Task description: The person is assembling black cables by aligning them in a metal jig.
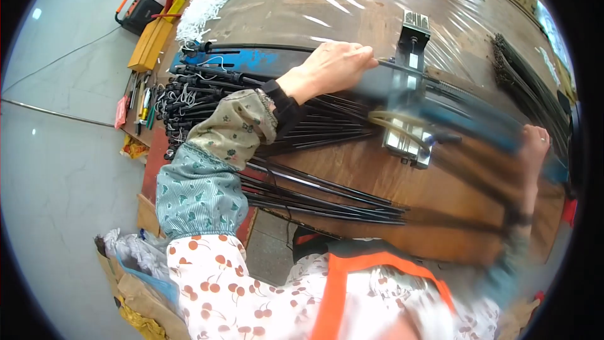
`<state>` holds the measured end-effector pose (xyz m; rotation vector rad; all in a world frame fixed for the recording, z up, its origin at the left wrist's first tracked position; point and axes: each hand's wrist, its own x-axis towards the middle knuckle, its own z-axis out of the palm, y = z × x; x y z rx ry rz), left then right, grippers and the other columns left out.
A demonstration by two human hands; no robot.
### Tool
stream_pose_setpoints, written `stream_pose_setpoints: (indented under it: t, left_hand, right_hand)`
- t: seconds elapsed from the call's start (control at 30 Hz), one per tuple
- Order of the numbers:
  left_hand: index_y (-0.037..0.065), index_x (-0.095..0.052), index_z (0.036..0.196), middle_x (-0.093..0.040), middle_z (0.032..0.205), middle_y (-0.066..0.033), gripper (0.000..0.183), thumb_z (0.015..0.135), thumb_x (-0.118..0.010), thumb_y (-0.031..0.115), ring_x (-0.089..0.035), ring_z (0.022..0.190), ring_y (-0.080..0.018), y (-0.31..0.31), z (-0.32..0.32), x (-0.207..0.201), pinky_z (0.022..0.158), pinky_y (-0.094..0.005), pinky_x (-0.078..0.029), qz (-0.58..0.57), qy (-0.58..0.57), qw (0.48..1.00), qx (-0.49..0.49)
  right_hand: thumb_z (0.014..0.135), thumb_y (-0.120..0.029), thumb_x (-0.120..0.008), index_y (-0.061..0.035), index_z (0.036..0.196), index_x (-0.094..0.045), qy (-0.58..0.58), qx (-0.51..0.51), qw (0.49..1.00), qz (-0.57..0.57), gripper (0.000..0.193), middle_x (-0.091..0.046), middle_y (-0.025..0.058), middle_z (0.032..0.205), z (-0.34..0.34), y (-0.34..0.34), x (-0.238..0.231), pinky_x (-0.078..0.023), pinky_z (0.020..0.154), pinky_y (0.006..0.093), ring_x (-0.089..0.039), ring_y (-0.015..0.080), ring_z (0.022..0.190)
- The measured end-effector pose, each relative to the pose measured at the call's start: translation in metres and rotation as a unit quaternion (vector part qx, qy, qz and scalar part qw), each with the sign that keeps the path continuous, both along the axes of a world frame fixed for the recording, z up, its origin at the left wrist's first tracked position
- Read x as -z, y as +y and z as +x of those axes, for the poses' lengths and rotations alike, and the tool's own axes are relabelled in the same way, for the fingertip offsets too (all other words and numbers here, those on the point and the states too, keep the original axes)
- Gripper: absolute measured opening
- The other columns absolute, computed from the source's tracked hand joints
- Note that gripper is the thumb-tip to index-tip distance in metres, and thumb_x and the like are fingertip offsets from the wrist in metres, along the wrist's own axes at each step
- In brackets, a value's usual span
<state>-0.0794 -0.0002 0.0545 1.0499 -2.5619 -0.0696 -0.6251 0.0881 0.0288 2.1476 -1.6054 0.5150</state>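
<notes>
Left hand (336, 66) pinches a thin black rod (402, 69) running rightward through the metal jig (410, 88); right hand (533, 145) (blurred) seems closed on its far end.

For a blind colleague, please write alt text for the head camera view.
A person's left hand presses on long black rods at a metal jig on a brown wooden table, while the blurred right hand is at their far end. More rod bundles, white cords and a yellow box lie around.
</notes>
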Motion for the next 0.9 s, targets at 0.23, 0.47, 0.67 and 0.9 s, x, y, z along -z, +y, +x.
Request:
stream_pose_setpoints:
  t: [0.23, 0.47, 0.67, 0.9]
  left_hand:
    - [0.003, -0.057, 0.085, -0.065, 0.082, -0.0161, 0.023, 0.097, -0.057, 0.023, -0.066, 0.083, -0.0375, 0.002, -0.008, 0.021, 0.073, -0.0468, -0.052, 0.018, 0.020, 1.000, -0.015]
    - [0.005, -0.056, 0.087, -0.064, 0.081, -0.0195, 0.022, 0.099, -0.057, 0.023, -0.063, 0.079, -0.0413, 0.001, -0.008, 0.021, 0.065, -0.0501, -0.050, 0.024, 0.019, 0.999, -0.018]
    - [0.009, -0.056, 0.086, -0.065, 0.077, -0.0178, 0.021, 0.097, -0.058, 0.028, -0.065, 0.077, -0.0410, 0.001, -0.017, 0.019, 0.064, -0.0507, -0.050, 0.000, -0.007, 0.997, -0.080]
    - [0.008, -0.056, 0.087, -0.065, 0.078, -0.0176, 0.024, 0.098, -0.056, 0.029, -0.063, 0.078, -0.0429, 0.002, -0.022, 0.016, 0.065, -0.0504, -0.048, 0.040, -0.023, 0.995, -0.088]
  right_hand:
    - [0.091, -0.004, -0.062, -0.0020, 0.097, -0.062, -0.045, 0.009, 0.999, 0.017, 0.006, -0.059, 0.0132, 0.091, -0.007, 0.000, 0.014, -0.043, 0.086, 0.0384, -0.057, 0.0309, 0.096]
    - [0.089, 0.002, -0.060, -0.0060, 0.126, -0.066, 0.017, -0.015, 0.999, -0.033, 0.038, -0.067, 0.0110, 0.124, 0.065, 0.028, -0.007, -0.040, 0.104, 0.0413, -0.056, 0.0297, 0.124]
    - [0.084, -0.004, -0.068, -0.0066, 0.116, -0.069, -0.047, -0.113, 0.992, -0.008, 0.031, -0.071, 0.0054, 0.104, 0.139, 0.075, 0.003, -0.041, 0.090, 0.0391, -0.063, 0.0263, 0.104]
    - [0.077, -0.009, -0.070, -0.0026, 0.116, -0.067, -0.106, -0.145, 0.984, 0.018, 0.040, -0.070, 0.0086, 0.099, 0.166, 0.070, 0.012, -0.039, 0.082, 0.0401, -0.061, 0.0269, 0.096]
